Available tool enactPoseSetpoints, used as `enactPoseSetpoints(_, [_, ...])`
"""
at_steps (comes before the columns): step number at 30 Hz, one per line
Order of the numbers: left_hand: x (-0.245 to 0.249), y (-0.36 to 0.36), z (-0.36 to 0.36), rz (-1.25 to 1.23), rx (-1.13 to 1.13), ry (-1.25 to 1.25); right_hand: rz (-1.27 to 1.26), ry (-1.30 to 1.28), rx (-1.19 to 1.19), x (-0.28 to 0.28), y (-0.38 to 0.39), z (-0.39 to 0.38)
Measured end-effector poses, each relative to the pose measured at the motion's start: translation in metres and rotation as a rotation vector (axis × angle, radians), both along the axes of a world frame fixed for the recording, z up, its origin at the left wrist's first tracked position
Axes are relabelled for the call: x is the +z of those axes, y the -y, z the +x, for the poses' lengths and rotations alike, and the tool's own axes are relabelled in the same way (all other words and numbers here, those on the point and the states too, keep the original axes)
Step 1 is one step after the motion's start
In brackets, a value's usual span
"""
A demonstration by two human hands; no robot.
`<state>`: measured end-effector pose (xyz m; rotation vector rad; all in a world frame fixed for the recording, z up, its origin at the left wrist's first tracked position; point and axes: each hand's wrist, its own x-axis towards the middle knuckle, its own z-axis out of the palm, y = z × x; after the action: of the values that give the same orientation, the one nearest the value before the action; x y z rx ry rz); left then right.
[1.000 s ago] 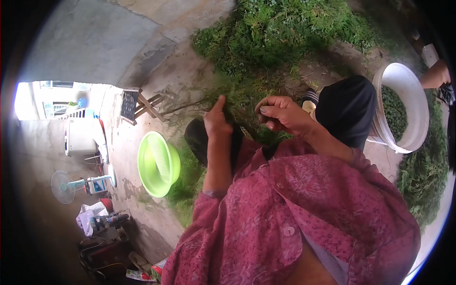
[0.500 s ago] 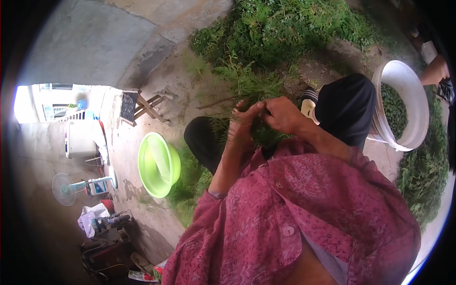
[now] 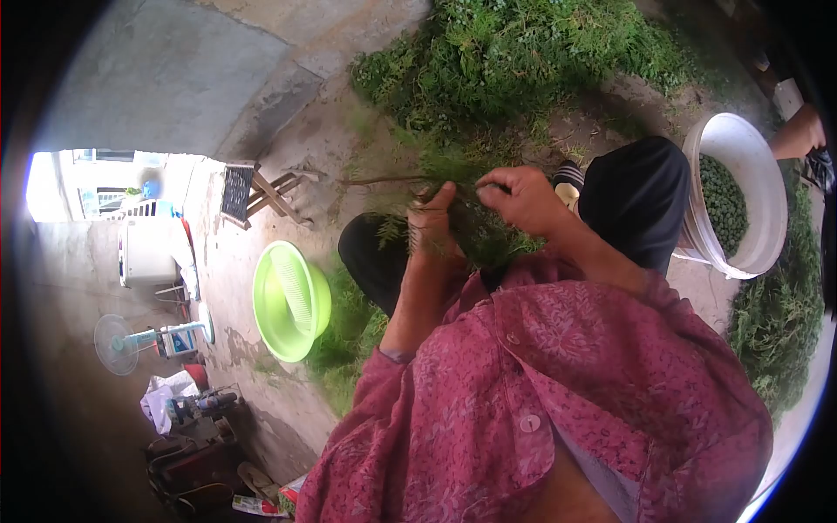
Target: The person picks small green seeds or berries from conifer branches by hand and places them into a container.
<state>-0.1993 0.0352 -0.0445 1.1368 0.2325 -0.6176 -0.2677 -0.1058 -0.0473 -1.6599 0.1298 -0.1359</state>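
The concrete ground point(image 3: 218, 78) bears green branches point(image 3: 523, 52), a green basin point(image 3: 292, 301) and a white bucket point(image 3: 772, 234).

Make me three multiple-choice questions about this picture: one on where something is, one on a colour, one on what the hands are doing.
1. Where does the white bucket stand?
A beside the person's knee
B on a shelf
C hung on a wall

2. What colour is the basin on the ground?
A red
B lime green
C blue

3. What are the hands doing?
A hanging empty
B both gripping the leafy branch
C lifting the bucket

Answers:
1 A, it sits right next to the dark-trousered knee.
2 B, it is bright green against the concrete.
3 B, the left hand and right hand close on the branch.
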Motion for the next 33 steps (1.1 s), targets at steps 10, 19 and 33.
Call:
enactPoseSetpoints(10, [-0.002, -0.027, 0.028, -0.044, 0.175, -0.079, 0.580, -0.169, 0.106, -0.010, 0.014, -0.009])
enactPoseSetpoints(19, [0.001, -0.021, 0.027, -0.080, 0.191, -0.104, 0.133, -0.054, 0.079, -0.038, -0.005, -0.002])
enactPoseSetpoints(33, [0.005, -0.017, 0.022, -0.112, 0.141, -0.086, 0.035, -0.032, 0.061, -0.021, -0.009, -0.002])
